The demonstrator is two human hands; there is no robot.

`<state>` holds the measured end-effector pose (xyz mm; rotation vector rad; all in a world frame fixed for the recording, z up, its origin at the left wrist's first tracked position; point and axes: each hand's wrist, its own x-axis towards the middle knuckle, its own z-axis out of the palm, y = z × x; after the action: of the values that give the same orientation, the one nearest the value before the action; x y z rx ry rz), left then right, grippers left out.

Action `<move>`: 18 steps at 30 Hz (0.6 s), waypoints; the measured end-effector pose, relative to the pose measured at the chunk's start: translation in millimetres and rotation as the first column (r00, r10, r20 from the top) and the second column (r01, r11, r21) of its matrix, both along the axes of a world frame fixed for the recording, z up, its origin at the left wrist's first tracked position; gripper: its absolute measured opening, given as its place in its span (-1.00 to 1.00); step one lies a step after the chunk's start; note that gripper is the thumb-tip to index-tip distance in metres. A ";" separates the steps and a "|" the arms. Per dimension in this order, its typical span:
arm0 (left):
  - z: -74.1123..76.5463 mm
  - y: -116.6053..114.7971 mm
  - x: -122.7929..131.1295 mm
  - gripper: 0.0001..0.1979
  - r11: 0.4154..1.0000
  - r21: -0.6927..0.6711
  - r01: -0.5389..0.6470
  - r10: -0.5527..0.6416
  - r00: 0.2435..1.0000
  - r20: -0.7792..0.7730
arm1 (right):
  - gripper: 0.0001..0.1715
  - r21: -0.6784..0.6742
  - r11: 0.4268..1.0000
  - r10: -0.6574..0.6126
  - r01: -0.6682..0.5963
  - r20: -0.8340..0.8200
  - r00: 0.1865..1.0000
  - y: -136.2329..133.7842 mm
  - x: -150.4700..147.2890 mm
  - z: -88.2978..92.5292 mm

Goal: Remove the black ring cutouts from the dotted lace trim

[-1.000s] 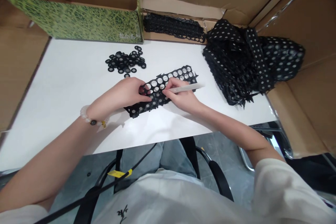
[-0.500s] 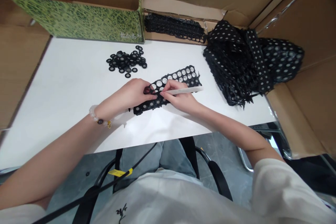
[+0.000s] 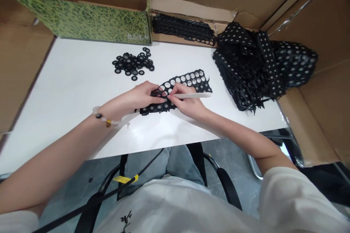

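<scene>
pinching black sheet (image 3: pixel 201 86) with left fingers (image 3: pixel 158 100), gripping stick (image 3: pixel 191 95) with right fingers (image 3: pixel 175 99), green box (image 3: pixel 95 22) lettering (image 3: pixel 137 37) unreadable

Glare on white tabletop (image 3: pixel 155 133); wide-angle edges stretched.

One white tool (image 3: pixel 193 95), one bracelet (image 3: pixel 104 119)
</scene>
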<state>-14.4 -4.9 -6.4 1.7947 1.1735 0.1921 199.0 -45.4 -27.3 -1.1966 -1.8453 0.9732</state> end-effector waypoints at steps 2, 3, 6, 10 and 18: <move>4.6 2.7 -3.4 -0.61 0.999 0.005 0.038 -0.038 0.998 -0.041 | -0.79 -0.008 1.000 0.002 -0.002 -0.006 1.000 0.5 0.6 -0.4; 6.8 4.9 -6.0 -0.60 0.998 0.036 0.055 -0.052 0.995 -0.087 | -0.79 -0.013 1.000 0.006 -0.006 -0.007 1.000 0.8 0.9 -0.3; 10.6 12.1 -14.8 -0.62 0.988 0.133 0.081 -0.047 0.969 -0.241 | -0.78 -0.022 1.000 0.012 -0.012 0.007 1.000 1.8 1.9 1.8; 6.8 13.4 -17.3 -0.66 0.994 0.100 0.045 -0.020 0.970 -0.244 | -0.79 -0.044 0.999 -0.009 0.010 0.033 0.999 3.0 5.8 8.0; 3.9 -5.1 1.5 -0.66 0.984 0.176 -0.015 0.041 0.989 -0.140 | -0.76 -0.069 0.998 -0.014 0.009 -0.079 0.997 1.2 10.8 7.1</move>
<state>-12.8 -10.0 -2.5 1.9730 1.3182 0.1904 209.7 -44.2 -20.3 -1.1907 -1.7531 1.0708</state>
